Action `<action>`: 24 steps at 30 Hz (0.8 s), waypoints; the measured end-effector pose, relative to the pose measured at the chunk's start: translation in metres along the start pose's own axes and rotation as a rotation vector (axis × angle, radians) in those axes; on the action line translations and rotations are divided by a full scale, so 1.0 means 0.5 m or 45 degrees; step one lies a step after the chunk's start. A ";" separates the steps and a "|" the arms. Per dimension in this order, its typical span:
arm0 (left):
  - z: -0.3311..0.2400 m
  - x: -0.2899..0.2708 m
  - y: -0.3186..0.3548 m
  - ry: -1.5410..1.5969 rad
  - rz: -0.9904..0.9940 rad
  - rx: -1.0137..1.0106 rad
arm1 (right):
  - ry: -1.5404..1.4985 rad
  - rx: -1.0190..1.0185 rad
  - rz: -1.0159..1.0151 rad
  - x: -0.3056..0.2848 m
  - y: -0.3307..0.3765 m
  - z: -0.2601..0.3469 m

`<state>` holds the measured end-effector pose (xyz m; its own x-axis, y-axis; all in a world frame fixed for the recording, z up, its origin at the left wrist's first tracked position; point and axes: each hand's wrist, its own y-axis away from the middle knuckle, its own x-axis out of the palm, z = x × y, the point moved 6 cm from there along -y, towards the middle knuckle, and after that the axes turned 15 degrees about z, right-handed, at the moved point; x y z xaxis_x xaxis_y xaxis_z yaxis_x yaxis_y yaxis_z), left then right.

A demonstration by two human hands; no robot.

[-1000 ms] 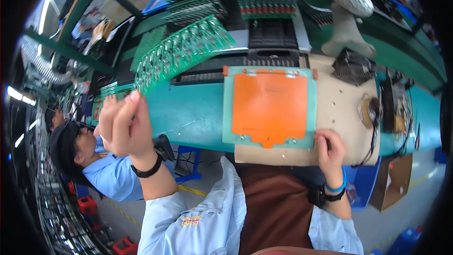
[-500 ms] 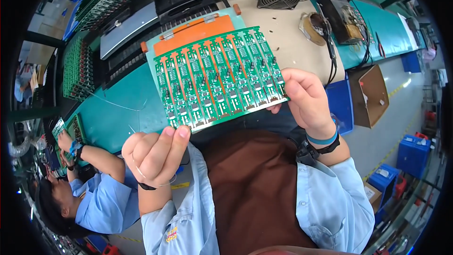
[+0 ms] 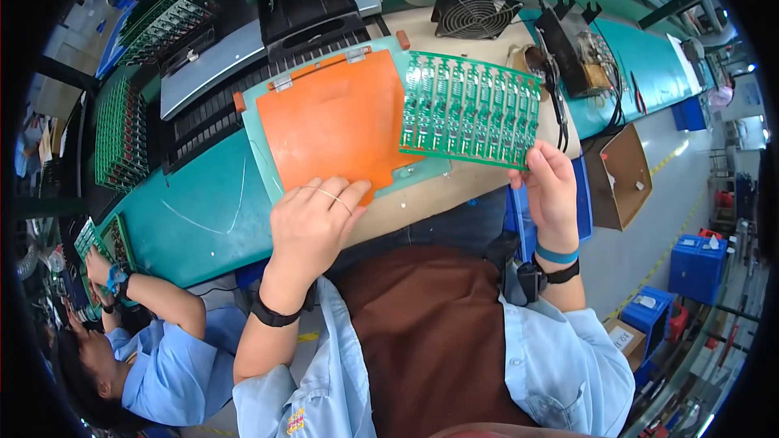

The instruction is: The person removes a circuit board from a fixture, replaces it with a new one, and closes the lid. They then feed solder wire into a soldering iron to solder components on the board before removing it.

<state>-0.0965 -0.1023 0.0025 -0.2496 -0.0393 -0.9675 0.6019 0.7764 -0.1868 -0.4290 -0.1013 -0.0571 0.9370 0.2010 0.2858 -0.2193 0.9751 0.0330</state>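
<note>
Green circuit-board panel [image 3: 471, 110] right of frame centre, long axis running left-right, slightly tilted, lifted above beige bench top [image 3: 422, 195]. Right hand [image 3: 554, 195] pinches its lower right corner from below. Panel's left edge overlaps orange pad [image 3: 337, 122] on teal fixture plate [image 3: 264, 164]. Left hand [image 3: 312, 223] rests loosely open on pad's lower edge, grasping nothing. Right hand nearer panel. Black fan [image 3: 475, 8] upper centre.

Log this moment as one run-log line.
left hand: flat on orange mat | right hand: holding green circuit board panel by its lower corner | panel: above workbench
</note>
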 end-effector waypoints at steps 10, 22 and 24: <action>-0.004 0.015 0.022 -0.153 -0.183 0.508 | 0.042 -0.193 -0.064 -0.044 0.020 0.040; 0.030 -0.186 -0.038 -0.084 -0.597 0.313 | -0.002 -0.328 -0.213 -0.086 0.051 0.052; 0.054 -0.216 -0.065 -0.071 -0.708 0.293 | 0.009 -0.301 -0.263 -0.087 0.052 0.047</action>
<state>-0.0688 -0.1402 0.1083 -0.5378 -0.4380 -0.7203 0.5424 0.4744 -0.6934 -0.4819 -0.0868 -0.0460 0.9572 -0.0036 0.2893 0.0443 0.9899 -0.1343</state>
